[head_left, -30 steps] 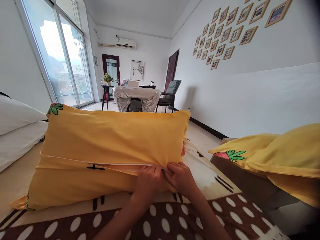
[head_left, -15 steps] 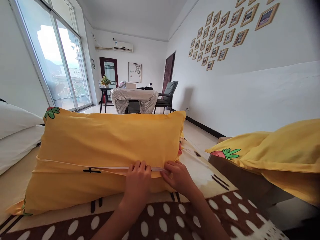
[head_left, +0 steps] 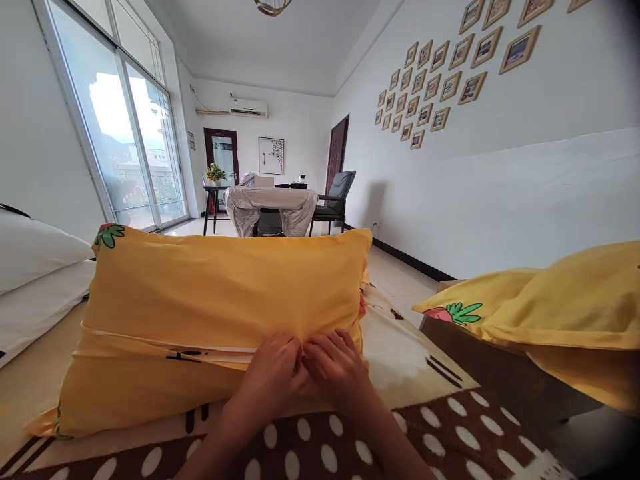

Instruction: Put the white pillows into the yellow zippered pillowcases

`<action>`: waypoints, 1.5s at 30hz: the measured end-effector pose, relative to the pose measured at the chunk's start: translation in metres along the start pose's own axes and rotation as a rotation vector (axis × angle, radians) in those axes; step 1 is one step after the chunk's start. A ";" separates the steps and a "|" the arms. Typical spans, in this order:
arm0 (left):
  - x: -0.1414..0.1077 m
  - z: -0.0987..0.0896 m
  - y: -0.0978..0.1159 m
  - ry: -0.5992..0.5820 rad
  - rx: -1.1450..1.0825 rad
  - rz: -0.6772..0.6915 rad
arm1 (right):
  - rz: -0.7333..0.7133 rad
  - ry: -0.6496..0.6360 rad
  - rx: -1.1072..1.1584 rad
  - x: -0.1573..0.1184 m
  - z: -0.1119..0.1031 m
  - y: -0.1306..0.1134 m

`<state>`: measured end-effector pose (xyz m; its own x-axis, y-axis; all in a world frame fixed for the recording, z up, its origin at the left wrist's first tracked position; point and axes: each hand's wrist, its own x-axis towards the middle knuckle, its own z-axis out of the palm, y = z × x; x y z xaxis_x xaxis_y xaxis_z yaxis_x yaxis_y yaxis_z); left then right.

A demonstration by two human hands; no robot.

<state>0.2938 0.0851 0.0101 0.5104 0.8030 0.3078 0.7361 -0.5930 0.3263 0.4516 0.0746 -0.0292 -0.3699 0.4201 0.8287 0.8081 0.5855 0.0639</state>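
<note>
A long yellow pillow in its pillowcase lies in front of me, with a slit edged by a white strip, seemingly a zipper, across its near side. Left of my hands the slit gapes, and a patterned cloth shows inside. My left hand is closed on the pillowcase at the slit. Right beside it, my right hand pinches the same edge, fingers curled. The fabric puckers between the two hands. My fingers hide the exact spot they grip, and any zipper pull there.
Beneath the pillow spreads a brown and cream blanket with white dots. Another yellow pillow lies at the right, over a brown box-like surface. White pillows are stacked at the left. A covered table and a chair stand beyond.
My right hand has moved left, up against my left hand, and the cloth between them is now bunched. The slit left of my hands gapes wider. The view has tilted slightly up.
</note>
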 end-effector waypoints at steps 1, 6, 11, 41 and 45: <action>0.000 0.000 0.001 -0.011 0.012 -0.007 | -0.011 0.014 -0.007 -0.001 0.003 -0.001; -0.003 -0.005 0.004 -0.081 0.178 -0.034 | -0.032 -0.035 -0.039 -0.003 0.004 0.001; -0.011 -0.021 0.006 -0.126 0.300 -0.056 | -0.016 -0.096 -0.023 0.000 -0.004 -0.001; -0.072 -0.046 0.001 -0.342 0.460 -0.123 | -0.099 -0.104 0.179 0.000 -0.004 -0.043; -0.080 -0.057 0.001 -0.392 0.399 -0.085 | -0.151 -0.195 0.121 0.006 -0.005 -0.060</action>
<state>0.2287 0.0173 0.0365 0.5125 0.8545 -0.0848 0.8542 -0.5174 -0.0509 0.4036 0.0380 -0.0253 -0.5723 0.4405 0.6917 0.6811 0.7251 0.1018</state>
